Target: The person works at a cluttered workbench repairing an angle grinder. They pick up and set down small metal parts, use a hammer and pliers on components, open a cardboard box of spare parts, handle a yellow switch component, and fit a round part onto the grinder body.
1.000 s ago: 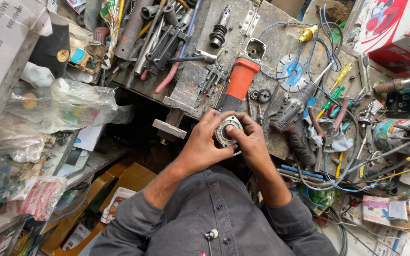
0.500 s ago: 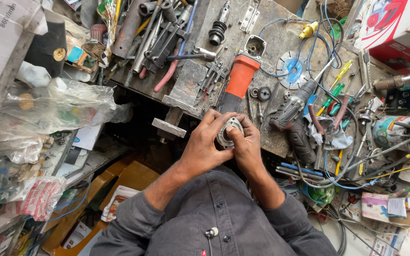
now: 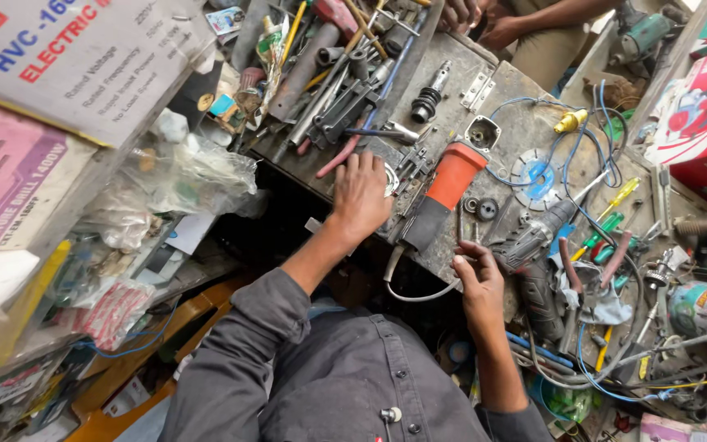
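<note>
While the left hand (image 3: 362, 192) presses flat, fingers spread, on a round metal part (image 3: 389, 178) just left of the orange grinder (image 3: 445, 187), the right hand (image 3: 478, 282) hangs released below it. Grinder lies diagonally on the cluttered grey surface (image 3: 517, 131), head up-right, cable (image 3: 407, 286) down-left.

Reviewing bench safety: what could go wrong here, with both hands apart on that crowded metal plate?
1. The left hand presses a round metal part among loose tools; it could slip off the plate's edge.
2. The right hand sits by the orange angle grinder and its white cord; snagging the cord might drag it.
</note>
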A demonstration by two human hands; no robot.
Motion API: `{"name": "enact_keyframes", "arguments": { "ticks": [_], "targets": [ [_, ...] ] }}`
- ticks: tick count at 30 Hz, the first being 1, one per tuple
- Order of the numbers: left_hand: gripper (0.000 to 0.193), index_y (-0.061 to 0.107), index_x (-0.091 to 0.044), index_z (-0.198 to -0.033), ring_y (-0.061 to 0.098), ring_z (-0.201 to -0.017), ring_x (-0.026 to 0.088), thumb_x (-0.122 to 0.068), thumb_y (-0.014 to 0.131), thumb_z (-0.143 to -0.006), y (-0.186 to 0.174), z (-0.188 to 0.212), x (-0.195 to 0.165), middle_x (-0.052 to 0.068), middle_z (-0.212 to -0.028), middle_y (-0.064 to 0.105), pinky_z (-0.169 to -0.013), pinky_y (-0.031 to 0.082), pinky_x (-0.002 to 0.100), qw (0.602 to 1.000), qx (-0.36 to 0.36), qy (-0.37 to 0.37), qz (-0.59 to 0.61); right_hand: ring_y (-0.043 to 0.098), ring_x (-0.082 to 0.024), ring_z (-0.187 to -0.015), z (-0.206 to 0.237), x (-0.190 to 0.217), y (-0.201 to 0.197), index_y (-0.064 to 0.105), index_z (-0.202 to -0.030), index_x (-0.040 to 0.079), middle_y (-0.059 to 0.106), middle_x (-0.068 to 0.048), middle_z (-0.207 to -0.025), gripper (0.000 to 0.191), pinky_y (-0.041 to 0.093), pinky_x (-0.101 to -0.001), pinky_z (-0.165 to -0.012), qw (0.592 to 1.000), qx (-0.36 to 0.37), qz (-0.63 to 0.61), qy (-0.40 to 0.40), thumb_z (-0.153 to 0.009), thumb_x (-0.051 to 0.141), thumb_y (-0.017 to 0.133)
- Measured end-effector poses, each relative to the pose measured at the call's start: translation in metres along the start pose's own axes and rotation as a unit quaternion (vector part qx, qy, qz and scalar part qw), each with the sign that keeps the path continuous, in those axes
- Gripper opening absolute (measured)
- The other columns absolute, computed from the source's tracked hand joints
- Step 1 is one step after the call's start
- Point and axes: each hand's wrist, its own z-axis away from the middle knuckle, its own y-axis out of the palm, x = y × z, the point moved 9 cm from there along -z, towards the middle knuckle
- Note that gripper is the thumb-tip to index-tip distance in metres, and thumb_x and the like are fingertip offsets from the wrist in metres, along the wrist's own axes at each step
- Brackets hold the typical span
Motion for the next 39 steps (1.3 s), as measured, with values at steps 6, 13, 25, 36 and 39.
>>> {"name": "enact_keyframes", "arguments": {
  "ticks": [6, 13, 25, 36, 39],
  "targets": [
    [0.058, 0.066, 0.000, -0.105, 0.061, -0.109, 0.042, -0.047, 0.084, -0.075, -0.035, -0.014, 0.023, 0.022, -0.102, 0.065, -0.089, 0.048, 0.053, 0.992, -0.035, 0.001, 0.123, 0.062, -0.012, -0.098, 0.011, -0.028, -0.024, 0.061, -0.131, 0.002, 0.067, -0.005, -0.115, 0.036, 0.051, -0.0271, -0.089, 0.999, -0.045, 0.000, 0.017, -0.097, 0.013, 0.065],
    [0.024, 0.071, -0.003, -0.107, 0.068, -0.095, 0.038, -0.019, 0.074, -0.090, -0.062, -0.070, 0.104, 0.016, -0.104, 0.071, -0.081, 0.052, 0.048, 0.972, -0.117, -0.067, 0.194, 0.065, -0.012, -0.100, 0.015, -0.037, -0.036, 0.060, -0.131, 0.002, 0.067, -0.007, -0.114, 0.034, 0.053, -0.0264, -0.091, 0.998, -0.053, -0.021, 0.019, -0.099, 0.012, 0.063],
    [0.025, 0.067, -0.003, -0.108, 0.066, -0.098, 0.039, -0.008, 0.074, -0.084, -0.035, -0.125, 0.156, 0.017, -0.104, 0.067, -0.085, 0.051, 0.047, 0.973, -0.159, -0.082, 0.143, 0.064, -0.011, -0.093, 0.022, -0.047, -0.055, 0.061, -0.130, 0.001, 0.069, -0.007, -0.112, 0.031, 0.051, -0.0260, -0.085, 0.996, -0.088, -0.003, 0.030, -0.101, 0.013, 0.062],
    [0.052, 0.058, 0.002, -0.116, 0.064, -0.105, 0.045, -0.028, 0.083, -0.080, -0.045, -0.159, 0.189, 0.025, -0.117, 0.063, -0.092, 0.051, 0.050, 0.984, -0.097, -0.124, -0.079, 0.065, -0.012, -0.091, 0.019, -0.055, -0.067, 0.064, -0.127, 0.001, 0.068, -0.005, -0.108, 0.030, 0.051, -0.0263, -0.080, 0.993, -0.113, -0.001, 0.036, -0.100, 0.013, 0.064],
    [0.092, 0.044, 0.006, -0.131, 0.063, -0.102, 0.046, -0.036, 0.093, -0.065, -0.024, -0.162, 0.205, 0.032, -0.119, 0.058, -0.088, 0.053, 0.047, 0.974, 0.042, -0.175, -0.140, 0.065, -0.012, -0.091, 0.015, -0.055, -0.065, 0.064, -0.126, 0.001, 0.068, -0.005, -0.107, 0.029, 0.053, -0.0260, -0.082, 0.994, -0.107, -0.012, 0.034, -0.099, 0.012, 0.065]
  ]
}}
